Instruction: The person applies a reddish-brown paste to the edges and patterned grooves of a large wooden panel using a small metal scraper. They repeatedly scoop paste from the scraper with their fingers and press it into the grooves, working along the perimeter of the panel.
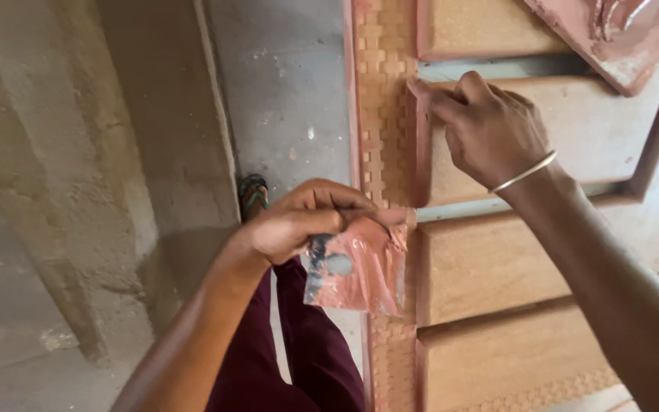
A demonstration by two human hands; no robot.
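Pressing against a carved wooden door (497, 267), the right hand (490, 130) is curled tight, its fingertips (425, 90) pushed into the groove where a raised panel meets the basket-weave border strip (381, 114). The fingertip and the groove carry the same reddish-brown paste, so the hand seems to be rubbing filler or stain into the wood; whether anything is pinched between the fingers cannot be told. A thin metal bangle (524, 172) sits at that wrist.

The left hand (299, 221) is clenched on the top edge of a small clear plastic bag (360, 267), smeared inside with the reddish paste and hanging against the border strip just below the hand. The bag lies lower on the door than the right hand and well apart from it, toward the door's left edge, so each refill would mean a reach down and across.

Risks, as a judgement: the bag is held only by a pinch at its rim, so a slackened grip could let it slip to the concrete floor (284, 91) or spill onto the maroon trousers (306, 343) and sandalled foot (252, 194) right beneath. Pressing hard along the narrow groove could also smear paste onto the pale panel face, leaving uneven colour.
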